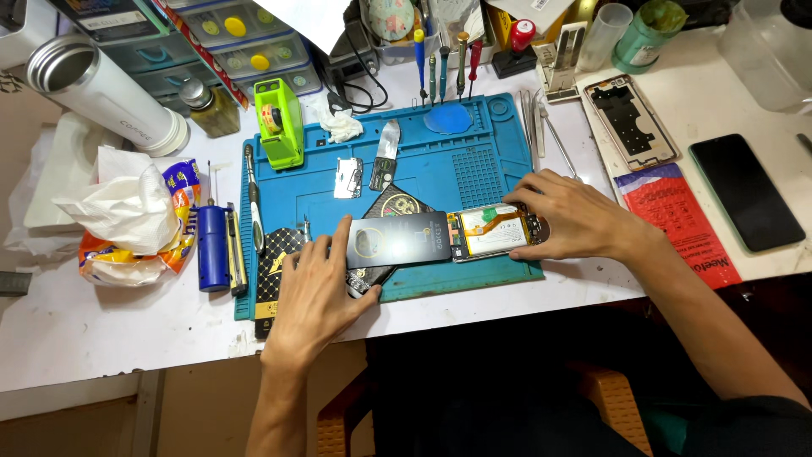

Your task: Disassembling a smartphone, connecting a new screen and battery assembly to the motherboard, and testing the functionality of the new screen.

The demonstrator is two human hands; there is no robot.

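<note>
An opened smartphone with its battery and orange flex cable exposed lies on the blue repair mat. My right hand holds the phone's right end, fingers curled over it. A dark grey card-like plate rests against the phone's left end. My left hand presses flat on the mat with fingertips touching that plate's left edge. A black patterned pouch lies partly under my left hand.
On the mat lie a small metal shield, a scraper blade and a green tool block. A blue cylinder, crumpled tissue, a white tube, a phone frame, a black phone and a red packet surround it.
</note>
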